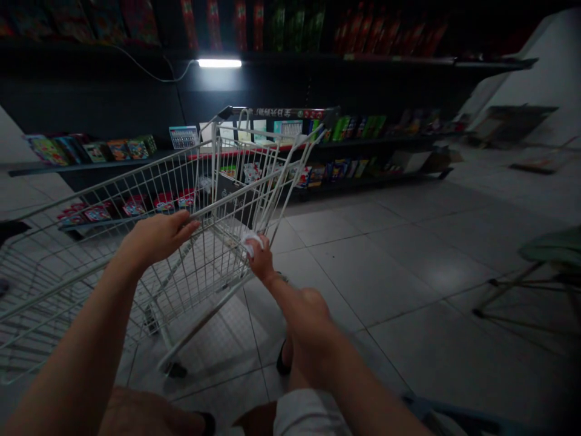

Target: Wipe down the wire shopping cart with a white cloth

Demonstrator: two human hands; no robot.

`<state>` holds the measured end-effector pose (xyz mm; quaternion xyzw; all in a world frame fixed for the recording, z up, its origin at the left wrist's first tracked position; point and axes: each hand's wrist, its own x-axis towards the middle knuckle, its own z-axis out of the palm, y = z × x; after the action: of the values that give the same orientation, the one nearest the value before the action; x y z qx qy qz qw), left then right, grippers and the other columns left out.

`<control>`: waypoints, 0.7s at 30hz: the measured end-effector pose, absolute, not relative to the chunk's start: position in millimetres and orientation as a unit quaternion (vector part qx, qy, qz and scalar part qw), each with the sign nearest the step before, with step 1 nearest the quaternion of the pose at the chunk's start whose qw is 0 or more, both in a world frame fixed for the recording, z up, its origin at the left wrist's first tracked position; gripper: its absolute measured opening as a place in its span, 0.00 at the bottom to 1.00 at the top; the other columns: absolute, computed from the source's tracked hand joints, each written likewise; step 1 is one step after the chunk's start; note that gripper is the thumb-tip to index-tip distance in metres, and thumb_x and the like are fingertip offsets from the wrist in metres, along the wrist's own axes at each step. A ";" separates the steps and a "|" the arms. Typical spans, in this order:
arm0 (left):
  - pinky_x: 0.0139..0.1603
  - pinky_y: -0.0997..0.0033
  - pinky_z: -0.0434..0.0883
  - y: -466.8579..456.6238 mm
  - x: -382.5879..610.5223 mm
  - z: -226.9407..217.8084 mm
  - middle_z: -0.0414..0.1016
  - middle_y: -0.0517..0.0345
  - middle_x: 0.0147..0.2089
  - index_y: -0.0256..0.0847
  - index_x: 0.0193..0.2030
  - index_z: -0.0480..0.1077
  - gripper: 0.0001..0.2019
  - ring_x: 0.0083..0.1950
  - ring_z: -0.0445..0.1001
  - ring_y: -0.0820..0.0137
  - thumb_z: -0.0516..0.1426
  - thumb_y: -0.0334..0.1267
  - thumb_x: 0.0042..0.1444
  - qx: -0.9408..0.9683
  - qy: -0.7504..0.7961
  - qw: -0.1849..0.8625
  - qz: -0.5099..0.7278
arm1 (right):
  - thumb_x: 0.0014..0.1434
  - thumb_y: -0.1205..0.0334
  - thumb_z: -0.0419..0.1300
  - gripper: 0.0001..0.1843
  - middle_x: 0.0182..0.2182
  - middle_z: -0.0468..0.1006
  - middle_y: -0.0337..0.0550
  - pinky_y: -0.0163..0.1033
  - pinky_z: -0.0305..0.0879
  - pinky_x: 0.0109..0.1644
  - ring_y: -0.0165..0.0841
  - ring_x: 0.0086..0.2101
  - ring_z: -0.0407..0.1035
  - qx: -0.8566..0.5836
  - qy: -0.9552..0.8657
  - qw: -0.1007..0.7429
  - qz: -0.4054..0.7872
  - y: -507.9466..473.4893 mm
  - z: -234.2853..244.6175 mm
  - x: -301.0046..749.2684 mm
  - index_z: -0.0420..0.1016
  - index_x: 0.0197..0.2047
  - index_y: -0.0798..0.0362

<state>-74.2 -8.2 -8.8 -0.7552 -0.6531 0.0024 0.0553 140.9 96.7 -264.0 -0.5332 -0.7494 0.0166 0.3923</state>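
Observation:
A wire shopping cart (227, 206) stands close in front of me, its handle bar (281, 113) at the far end. My left hand (157, 239) is closed over the top rail of the cart's near side. Lower and to the right, my right hand (261, 257) grips a white cloth (251, 237), crumpled against the wires near the cart's rear corner. Its fingers are partly covered by the cloth. Whether the cloth is paper or fabric I cannot tell.
Behind the cart runs a dark shelf (136, 91) with bottles above and boxed goods lower down. A lit tube lamp (220, 63) hangs under the upper shelf. To the right stands a folding stool (554, 251) on the tiled floor (345, 254). A cart wheel (175, 369) is near my feet.

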 end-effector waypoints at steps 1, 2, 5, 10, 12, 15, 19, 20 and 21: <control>0.33 0.66 0.60 -8.6 -74.1 -8.4 0.74 0.51 0.32 0.44 0.39 0.67 0.23 0.34 0.74 0.60 0.39 0.56 0.63 -0.755 -0.652 0.061 0.003 | 0.60 0.65 0.59 0.18 0.60 0.65 0.54 0.42 0.73 0.57 0.40 0.59 0.66 -0.527 -0.775 0.347 0.031 86.5 -277.6 140.3 0.72 0.54 0.52; 0.32 0.66 0.60 -8.7 -74.4 -8.3 0.74 0.51 0.32 0.43 0.39 0.67 0.23 0.34 0.74 0.60 0.39 0.56 0.63 -0.756 -0.651 0.066 0.002 | 0.60 0.65 0.59 0.18 0.60 0.66 0.53 0.40 0.75 0.53 0.39 0.56 0.69 -0.512 -0.799 0.313 0.040 80.0 -282.3 143.5 0.73 0.54 0.50; 0.32 0.66 0.59 -8.4 -77.8 -9.6 0.75 0.50 0.33 0.43 0.39 0.67 0.23 0.35 0.74 0.60 0.38 0.56 0.64 -0.758 -0.649 0.070 0.001 | 0.60 0.65 0.58 0.17 0.59 0.67 0.51 0.40 0.75 0.50 0.38 0.52 0.71 -0.449 -0.823 0.348 0.010 86.6 -244.3 171.1 0.74 0.52 0.48; 0.32 0.67 0.62 -8.9 -85.3 -14.6 0.77 0.53 0.32 0.44 0.40 0.68 0.23 0.32 0.74 0.63 0.39 0.56 0.65 -0.768 -0.637 0.067 -0.014 | 0.62 0.70 0.52 0.20 0.58 0.63 0.52 0.52 0.69 0.61 0.41 0.62 0.60 -0.463 -0.650 0.592 -0.112 132.5 -98.2 208.2 0.67 0.56 0.51; 0.32 0.68 0.62 -10.3 -85.5 -15.1 0.76 0.53 0.31 0.44 0.40 0.68 0.23 0.31 0.74 0.64 0.40 0.56 0.65 -0.768 -0.636 0.073 -0.013 | 0.63 0.69 0.52 0.15 0.54 0.67 0.49 0.50 0.73 0.56 0.39 0.55 0.67 -0.462 -0.686 0.553 -0.103 127.5 -58.3 191.9 0.70 0.52 0.50; 0.33 0.68 0.61 -13.8 -82.5 -13.6 0.77 0.53 0.32 0.43 0.44 0.69 0.23 0.32 0.74 0.64 0.40 0.55 0.66 -0.764 -0.642 0.067 -0.006 | 0.64 0.65 0.56 0.11 0.49 0.71 0.45 0.43 0.76 0.48 0.33 0.42 0.73 -0.410 -0.800 0.428 -0.089 83.9 -36.8 138.5 0.73 0.49 0.49; 0.36 0.68 0.62 -18.6 -82.9 -10.6 0.80 0.51 0.36 0.41 0.51 0.67 0.21 0.36 0.76 0.63 0.42 0.51 0.66 -0.761 -0.647 0.055 -0.007 | 0.65 0.63 0.56 0.17 0.54 0.70 0.44 0.39 0.77 0.42 0.34 0.42 0.74 -0.308 -0.881 0.342 -0.108 30.6 -44.9 91.4 0.72 0.56 0.44; 0.37 0.68 0.63 -19.6 -85.1 -10.2 0.80 0.52 0.36 0.41 0.49 0.67 0.20 0.36 0.76 0.64 0.42 0.51 0.66 -0.764 -0.644 0.043 -0.011 | 0.65 0.63 0.56 0.18 0.56 0.69 0.43 0.39 0.77 0.42 0.35 0.44 0.74 -0.303 -0.883 0.340 -0.112 29.0 -48.1 94.1 0.71 0.58 0.43; 0.37 0.69 0.63 -20.8 -88.4 -9.9 0.79 0.52 0.34 0.41 0.44 0.67 0.19 0.35 0.76 0.65 0.42 0.50 0.66 -0.768 -0.640 0.025 -0.016 | 0.64 0.64 0.56 0.19 0.59 0.68 0.43 0.40 0.78 0.43 0.35 0.45 0.74 -0.308 -0.880 0.343 -0.115 32.5 -51.2 103.0 0.70 0.58 0.42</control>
<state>-88.4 -20.8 -9.9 -0.7680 -0.6397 -0.0156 0.0253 103.0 32.5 -51.2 -0.3076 -0.8802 -0.1151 0.3426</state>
